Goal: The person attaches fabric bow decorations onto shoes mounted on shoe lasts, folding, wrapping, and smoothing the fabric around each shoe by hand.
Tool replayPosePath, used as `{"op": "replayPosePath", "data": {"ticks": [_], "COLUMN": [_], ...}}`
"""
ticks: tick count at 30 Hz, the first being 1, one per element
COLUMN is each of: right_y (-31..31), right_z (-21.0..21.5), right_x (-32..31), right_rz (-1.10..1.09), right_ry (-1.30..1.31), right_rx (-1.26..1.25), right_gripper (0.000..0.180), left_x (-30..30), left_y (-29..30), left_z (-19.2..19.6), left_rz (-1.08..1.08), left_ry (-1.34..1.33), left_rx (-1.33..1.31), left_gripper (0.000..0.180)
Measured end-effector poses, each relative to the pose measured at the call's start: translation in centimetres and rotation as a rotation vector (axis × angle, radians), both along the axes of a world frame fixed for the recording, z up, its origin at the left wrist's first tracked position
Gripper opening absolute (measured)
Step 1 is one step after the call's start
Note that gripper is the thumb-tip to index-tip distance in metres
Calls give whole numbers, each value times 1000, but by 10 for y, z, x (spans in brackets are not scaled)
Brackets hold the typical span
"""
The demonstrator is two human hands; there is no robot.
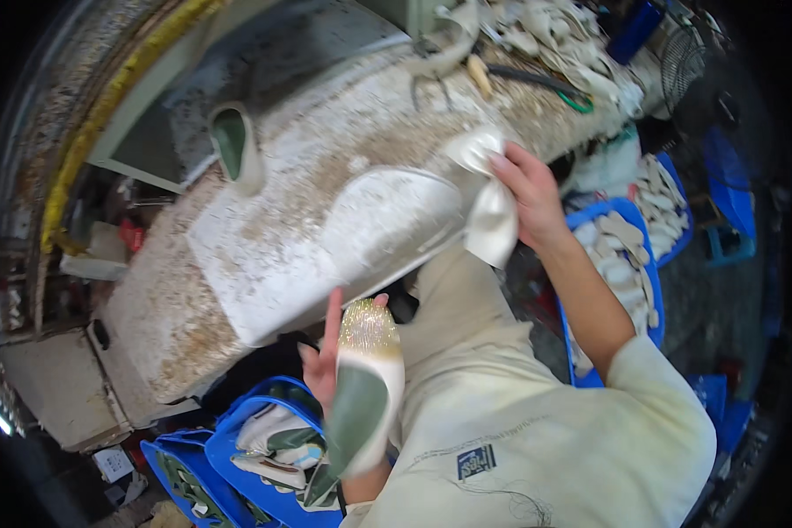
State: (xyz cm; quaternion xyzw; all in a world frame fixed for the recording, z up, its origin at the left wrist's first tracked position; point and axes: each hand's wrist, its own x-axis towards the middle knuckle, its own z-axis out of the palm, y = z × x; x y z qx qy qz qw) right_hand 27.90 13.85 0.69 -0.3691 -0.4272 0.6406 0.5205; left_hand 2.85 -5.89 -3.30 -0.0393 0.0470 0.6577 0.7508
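My left hand (319, 374) holds a cream slip-on shoe (391, 400) with a green insole and a glittering gold toe. Its index finger points up beside the toe, and the shoe hides most of the palm. Pinched in my right hand (537, 198) is a glossy white bow-shaped piece (493, 220), raised over the near right edge of the worktable (282, 238). The shoe and the bow piece are well apart. Another cream shoe (249, 163) with a green insole rests at the back left of the table.
A blue basket (224, 431) of green-lined shoes stands at lower left. Pale pieces fill a blue bin (575, 330) on the right. White scraps (563, 40) and a wooden-handled tool (480, 77) lie at the table's far end, near a fan (722, 106).
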Motion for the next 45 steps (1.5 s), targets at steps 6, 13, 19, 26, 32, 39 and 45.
{"op": "replayPosePath", "data": {"ticks": [6,13,19,26,32,39,45], "right_y": [-15,-18,-16,-41,-70,-64,-51], "right_z": [-38,-54,-63,-84,-96,-73,-76], "right_x": [-35,-40,-70,-99,-120,-105,-107], "right_rz": [65,14,47,177,240,37,549], "right_ry": [119,52,225,73,-76,-796,-829], "right_rx": [-65,-115,-226,-225,-199,671,882], "right_gripper": [18,18,22,26,25,54,24], "left_x": [11,-1,37,26,-54,-56,-66], "left_y": [-57,-64,-18,3,24,50,45], "left_z": [0,-24,-102,-137,-69,-75,-79], "left_rz": [-464,-473,117,80,142,-125,-415], "left_ry": [735,928,770,674,1559,867,768], "left_rx": [186,-27,-175,-311,-178,-123,-90], "left_gripper": [119,70,49,43,42,15,24]}}
